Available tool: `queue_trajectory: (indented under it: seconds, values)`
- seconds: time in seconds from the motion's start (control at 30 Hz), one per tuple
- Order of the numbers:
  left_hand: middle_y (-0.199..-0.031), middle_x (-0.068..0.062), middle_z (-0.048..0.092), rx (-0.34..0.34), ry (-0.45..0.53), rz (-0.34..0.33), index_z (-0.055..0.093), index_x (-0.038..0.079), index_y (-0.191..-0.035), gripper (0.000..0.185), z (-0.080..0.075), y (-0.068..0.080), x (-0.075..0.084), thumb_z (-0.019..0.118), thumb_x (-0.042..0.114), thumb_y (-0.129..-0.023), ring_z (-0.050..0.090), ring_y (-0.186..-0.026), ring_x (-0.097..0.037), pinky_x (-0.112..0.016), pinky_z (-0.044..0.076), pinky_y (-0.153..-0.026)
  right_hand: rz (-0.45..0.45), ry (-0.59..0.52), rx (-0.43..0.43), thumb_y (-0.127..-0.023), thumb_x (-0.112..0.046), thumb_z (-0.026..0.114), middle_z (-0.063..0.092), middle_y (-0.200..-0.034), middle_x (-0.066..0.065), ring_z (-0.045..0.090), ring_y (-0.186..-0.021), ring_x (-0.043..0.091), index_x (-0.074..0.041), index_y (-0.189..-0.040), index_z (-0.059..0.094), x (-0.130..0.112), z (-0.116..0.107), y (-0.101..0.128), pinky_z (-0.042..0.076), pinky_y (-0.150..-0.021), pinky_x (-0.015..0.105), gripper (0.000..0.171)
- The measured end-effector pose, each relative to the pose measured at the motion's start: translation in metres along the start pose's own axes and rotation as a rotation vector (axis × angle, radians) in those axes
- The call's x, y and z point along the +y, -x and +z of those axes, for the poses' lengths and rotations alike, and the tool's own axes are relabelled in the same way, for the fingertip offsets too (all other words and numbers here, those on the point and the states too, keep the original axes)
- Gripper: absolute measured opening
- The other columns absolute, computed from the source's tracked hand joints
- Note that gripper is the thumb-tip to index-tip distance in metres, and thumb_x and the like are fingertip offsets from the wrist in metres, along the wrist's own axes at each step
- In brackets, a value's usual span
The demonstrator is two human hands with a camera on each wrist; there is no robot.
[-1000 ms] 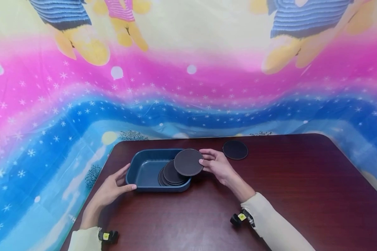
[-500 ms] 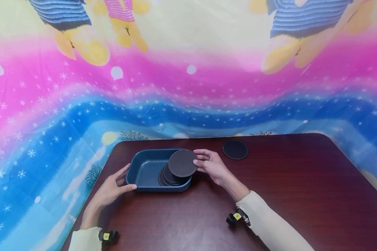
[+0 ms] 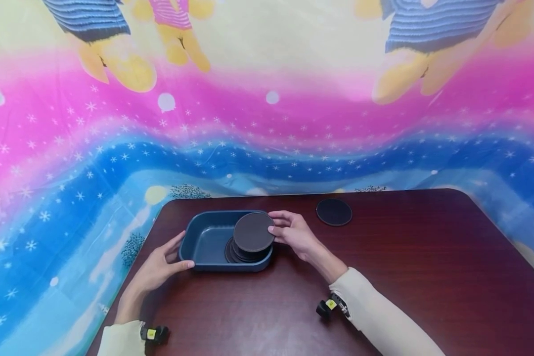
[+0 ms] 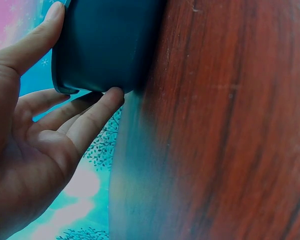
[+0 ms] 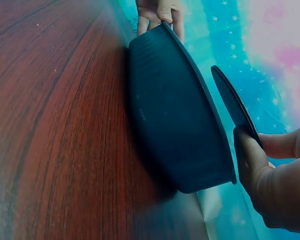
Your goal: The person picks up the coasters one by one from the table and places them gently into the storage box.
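Observation:
My right hand (image 3: 295,235) pinches a round dark brown coaster (image 3: 252,232) by its right edge, thumb on one face and fingers on the other. In the right wrist view the coaster (image 5: 235,102) hangs just over the rim of a dark blue rectangular tray (image 5: 175,115). Several more coasters (image 3: 229,252) lie overlapped in the right part of that tray, mostly hidden under the held one. At the tray's left end, my left hand (image 3: 162,264) holds it, thumb at the front corner and fingers along the outer side. The left wrist view shows those fingers (image 4: 102,112) against its wall.
Another dark coaster (image 3: 334,212) lies flat near the table's back edge, right of the tray. The dark red wooden table (image 3: 405,257) extends to the right and in front. A printed cloth (image 3: 267,128) hangs behind and around it.
My right hand has carried the coaster left, from over the tray's right edge to above the overlapped coasters. The left hand and tray have stayed put.

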State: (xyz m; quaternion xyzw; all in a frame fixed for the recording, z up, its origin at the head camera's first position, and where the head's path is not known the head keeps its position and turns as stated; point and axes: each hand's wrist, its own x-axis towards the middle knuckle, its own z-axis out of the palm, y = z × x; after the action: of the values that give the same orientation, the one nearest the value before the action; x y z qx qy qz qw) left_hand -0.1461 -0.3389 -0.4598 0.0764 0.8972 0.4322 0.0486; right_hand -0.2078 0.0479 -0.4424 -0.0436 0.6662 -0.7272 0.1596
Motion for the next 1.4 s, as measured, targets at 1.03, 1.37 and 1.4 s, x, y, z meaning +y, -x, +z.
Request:
queue_trajectory:
  seconds: [1.03, 1.37, 1.4]
  values:
    - [-0.164, -0.029, 0.046, -0.01, -0.004, -0.009, 0.026, 0.012, -0.172, 0.094, 0.0, -0.001, -0.001, 0.082, 0.028, -0.098, 0.056, -0.143, -0.052, -0.056, 0.059, -0.105, -0.062, 0.192, 0.036, -0.1, 0.001, 0.072, 0.072, -0.132, 0.019, 0.073, -0.09, 0.014, -0.009, -0.139, 0.071, 0.003, 0.027, -0.017, 0.066, -0.082, 0.036, 0.041]
    - [-0.164, -0.028, 0.047, -0.009, 0.006, -0.005, 0.026, 0.012, -0.172, 0.094, 0.0, 0.0, -0.002, 0.082, 0.027, -0.098, 0.056, -0.143, -0.051, -0.054, 0.059, -0.105, -0.076, 0.253, 0.046, -0.099, 0.002, 0.073, 0.072, -0.131, 0.019, 0.079, -0.1, 0.022, -0.009, -0.138, 0.072, 0.001, 0.032, -0.015, 0.067, -0.082, 0.038, 0.04]
    - [-0.164, -0.028, 0.047, -0.009, 0.009, -0.003, 0.027, 0.012, -0.172, 0.094, 0.0, 0.0, -0.001, 0.082, 0.027, -0.097, 0.056, -0.143, -0.052, -0.054, 0.06, -0.105, -0.077, 0.259, 0.045, -0.099, 0.002, 0.073, 0.072, -0.131, 0.019, 0.079, -0.101, 0.023, -0.009, -0.138, 0.072, 0.001, 0.032, -0.015, 0.067, -0.082, 0.038, 0.04]
